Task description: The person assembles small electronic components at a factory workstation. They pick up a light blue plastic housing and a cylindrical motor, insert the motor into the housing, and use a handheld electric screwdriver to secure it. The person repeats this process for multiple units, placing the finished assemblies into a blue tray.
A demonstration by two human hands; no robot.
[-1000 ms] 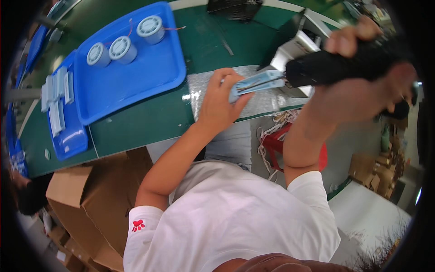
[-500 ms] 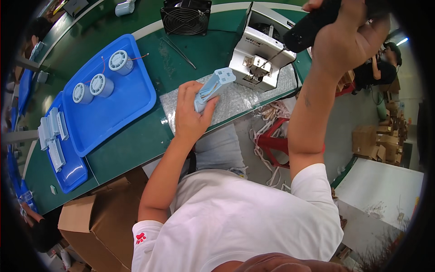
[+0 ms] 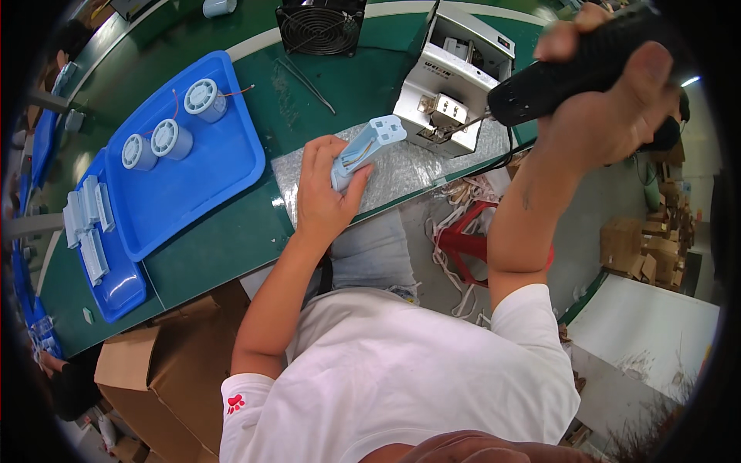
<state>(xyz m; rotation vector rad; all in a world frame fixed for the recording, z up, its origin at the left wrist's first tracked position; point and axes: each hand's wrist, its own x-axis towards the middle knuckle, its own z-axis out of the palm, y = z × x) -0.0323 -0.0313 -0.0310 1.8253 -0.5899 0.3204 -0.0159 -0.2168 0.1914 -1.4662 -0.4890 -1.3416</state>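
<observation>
My left hand (image 3: 324,185) is wrapped round a light-blue plastic housing (image 3: 388,130), held tilted above a sheet of bubble wrap (image 3: 297,174). Thin wires show inside the housing's open side. Raised at the upper right, my right hand (image 3: 598,127) grips a black electric screwdriver (image 3: 532,91), its fingers partly blurred. The screwdriver's thin bit points down-left to the front of a silver screw feeder (image 3: 417,100). Whether the bit's tip touches a screw there is too small to tell.
A blue tray (image 3: 181,212) holds round light-blue fan-like parts (image 3: 171,139), some with wires. Left of it, a smaller blue tray (image 3: 127,297) carries several pale-blue housings (image 3: 94,258). Tweezers (image 3: 310,86) and a black fan (image 3: 320,31) stand farther back. A red stool (image 3: 463,247) is below the table.
My right hand has brought the screwdriver slightly down and to the right, its bit lower at the feeder's front. My left hand holds the housing almost unmoved.
</observation>
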